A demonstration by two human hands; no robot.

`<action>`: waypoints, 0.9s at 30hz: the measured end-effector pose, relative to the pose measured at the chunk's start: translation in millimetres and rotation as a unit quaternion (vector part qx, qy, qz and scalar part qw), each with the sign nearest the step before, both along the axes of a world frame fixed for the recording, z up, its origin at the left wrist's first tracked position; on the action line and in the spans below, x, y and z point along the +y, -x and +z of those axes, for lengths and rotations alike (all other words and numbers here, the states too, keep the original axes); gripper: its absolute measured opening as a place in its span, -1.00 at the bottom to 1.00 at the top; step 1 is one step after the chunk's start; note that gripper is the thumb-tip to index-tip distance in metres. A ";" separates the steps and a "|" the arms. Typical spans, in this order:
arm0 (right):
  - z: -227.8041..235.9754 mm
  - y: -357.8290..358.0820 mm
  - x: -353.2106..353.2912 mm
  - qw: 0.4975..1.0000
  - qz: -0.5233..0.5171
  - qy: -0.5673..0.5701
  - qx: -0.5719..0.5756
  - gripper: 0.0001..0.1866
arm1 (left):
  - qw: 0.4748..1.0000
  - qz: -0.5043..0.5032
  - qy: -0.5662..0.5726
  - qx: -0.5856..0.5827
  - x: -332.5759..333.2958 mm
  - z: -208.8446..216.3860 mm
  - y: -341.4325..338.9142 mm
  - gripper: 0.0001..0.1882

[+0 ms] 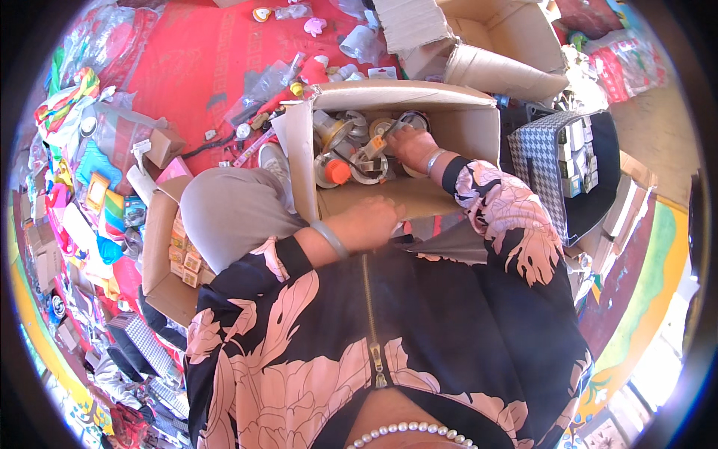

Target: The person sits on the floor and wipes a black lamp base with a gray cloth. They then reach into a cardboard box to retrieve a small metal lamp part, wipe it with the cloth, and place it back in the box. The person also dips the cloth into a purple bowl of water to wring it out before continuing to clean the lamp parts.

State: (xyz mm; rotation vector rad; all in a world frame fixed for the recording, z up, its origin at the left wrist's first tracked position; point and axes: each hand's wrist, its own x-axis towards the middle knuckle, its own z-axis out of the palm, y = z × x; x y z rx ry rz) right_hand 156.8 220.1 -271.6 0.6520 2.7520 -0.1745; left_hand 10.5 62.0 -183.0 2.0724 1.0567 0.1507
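An open cardboard box [301, 161] faces upward. Inside, the right hand [413, 148] bends over jumbled round fixtures [338, 135], its grip hidden; the left hand [376, 222] curls by the near wall, contents unclear. Crowded fixtures could snag or knock together if pulled. A small yellow-labelled block [374, 146] beside the right hand slants lengthwise from near left to far right.

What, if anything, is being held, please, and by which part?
That cannot be told: the right hand is among items in the cardboard box, grip unclear; the left hand is curled near the box's edge, palm hidden.
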 end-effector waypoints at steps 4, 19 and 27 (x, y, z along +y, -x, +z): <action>20.6 -2.5 5.4 0.965 -0.224 0.042 -0.133 -0.70 | 1.000 0.004 -0.011 0.006 -1.5 -0.7 0.4 -0.71; 9.4 -79.3 67.5 0.413 -0.706 0.563 0.119 -0.79 | 0.999 0.031 -0.009 -0.026 -1.2 2.0 1.4 -0.78; -76.2 -86.3 60.6 0.280 -0.768 0.517 0.256 -0.83 | 1.000 0.015 0.020 -0.011 1.6 9.3 3.5 -0.69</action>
